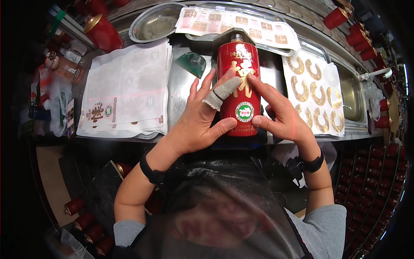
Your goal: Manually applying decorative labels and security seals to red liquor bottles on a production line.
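A red bottle (252, 97) with gold lettering and a round green-and-white emblem lies in front of me, its neck pointing away. My left hand (198, 108) is spread over its left side. The index finger wears a grey knitted finger cover (224, 92) and presses on the large gold character (243, 73); the thumb rests by the emblem. From the right, my right hand (282, 112) touches the character with its index fingertip and the bottle's lower right with its thumb. Its other fingers are partly hidden beside the bottle. Neither hand closes around it.
White printed sheets (125, 82) are stacked at left, near a dark green scraper-like piece (191, 64). A sheet of gold curved stickers (318, 93) lies at right; another sticker sheet (237, 26) spans the trays behind. An oval metal basin (157, 21) stands far left. Red bottles (103, 33) surround the bench.
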Available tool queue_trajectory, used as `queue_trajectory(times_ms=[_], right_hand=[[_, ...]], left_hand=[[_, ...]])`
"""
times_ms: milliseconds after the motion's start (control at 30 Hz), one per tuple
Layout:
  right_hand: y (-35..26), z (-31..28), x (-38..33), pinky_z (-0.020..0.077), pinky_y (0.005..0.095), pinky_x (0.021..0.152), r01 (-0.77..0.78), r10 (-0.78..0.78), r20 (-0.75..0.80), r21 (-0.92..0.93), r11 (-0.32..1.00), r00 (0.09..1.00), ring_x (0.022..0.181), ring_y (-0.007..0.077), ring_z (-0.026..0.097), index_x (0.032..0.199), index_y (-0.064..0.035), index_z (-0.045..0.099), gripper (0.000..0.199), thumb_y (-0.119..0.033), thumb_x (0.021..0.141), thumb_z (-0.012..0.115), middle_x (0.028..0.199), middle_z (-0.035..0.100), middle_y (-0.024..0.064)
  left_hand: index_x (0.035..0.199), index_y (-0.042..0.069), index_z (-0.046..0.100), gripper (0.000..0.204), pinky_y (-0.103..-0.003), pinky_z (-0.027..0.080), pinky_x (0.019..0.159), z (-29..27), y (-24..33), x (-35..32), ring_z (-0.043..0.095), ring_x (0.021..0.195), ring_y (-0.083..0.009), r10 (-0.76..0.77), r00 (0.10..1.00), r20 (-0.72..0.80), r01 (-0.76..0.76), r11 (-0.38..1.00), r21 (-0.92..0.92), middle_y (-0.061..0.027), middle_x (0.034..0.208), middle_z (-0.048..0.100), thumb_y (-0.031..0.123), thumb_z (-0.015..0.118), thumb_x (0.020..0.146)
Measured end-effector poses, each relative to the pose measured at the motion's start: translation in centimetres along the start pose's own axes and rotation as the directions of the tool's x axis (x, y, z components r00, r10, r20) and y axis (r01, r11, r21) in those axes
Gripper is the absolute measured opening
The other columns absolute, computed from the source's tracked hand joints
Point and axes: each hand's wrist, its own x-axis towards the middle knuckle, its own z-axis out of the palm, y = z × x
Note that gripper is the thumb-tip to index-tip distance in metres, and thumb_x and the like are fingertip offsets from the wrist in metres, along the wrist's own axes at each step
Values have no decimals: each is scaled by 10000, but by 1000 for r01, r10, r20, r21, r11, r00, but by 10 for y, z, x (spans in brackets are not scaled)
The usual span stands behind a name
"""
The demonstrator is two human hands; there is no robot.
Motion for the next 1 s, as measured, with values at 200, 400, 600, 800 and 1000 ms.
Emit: queue_trajectory(times_ms=[200, 400, 600, 800, 1000], right_hand=[[-2, -1, 0, 496, 358, 834, -7, 7, 14, -8, 1000, 1000, 1052, 291, 615, 1568, -157, 368, 843, -463, 869, 728, 1214, 601, 177], [-1, -2, -1, 488, 341, 764, 27, -28, -10, -24, 999, 1000, 981, 274, 607, 1576, -161, 352, 854, -471, 871, 719, 1222, 606, 171], [3, -2, -3, 467, 322, 681, -55, 54, 17, 57, 997, 998, 964, 260, 595, 1578, -161, 348, 844, -468, 879, 708, 1230, 618, 166], [7, -2, -2, 467, 321, 684, 6, -6, 3, 40, 999, 1000, 973, 256, 597, 1576, -170, 355, 833, -465, 881, 708, 1243, 619, 164], [12, 0, -3, 493, 352, 779, 10, -10, -2, 34, 999, 1000, 1000, 292, 611, 1577, -184, 350, 814, -442, 889, 700, 1225, 621, 172]], left_hand=[[1566, 206, 328, 768, -633, 75, 1184, -1, 1, 0, 190, 1499, -459, 15, 1000, -3, -15, 1000, -3, -80, 1659, 256, 528, 613, 930], [1565, 199, 333, 747, -610, 52, 1195, 0, 1, 0, 186, 1511, -431, 6, 1000, -3, -6, 1000, -26, -72, 1654, 270, 486, 625, 940], [1569, 181, 325, 710, -588, 46, 1203, 2, -5, -2, 166, 1527, -398, -44, 999, -32, 34, 967, -251, -78, 1644, 290, 419, 616, 966], [1571, 191, 323, 717, -586, 51, 1204, 4, -3, 0, 177, 1522, -409, -10, 999, -33, 3, 979, -202, -72, 1647, 289, 425, 622, 962], [1573, 199, 318, 729, -589, 67, 1201, 3, -3, -1, 187, 1519, -412, -6, 1000, -14, 3, 985, -174, -70, 1653, 278, 427, 630, 955]])
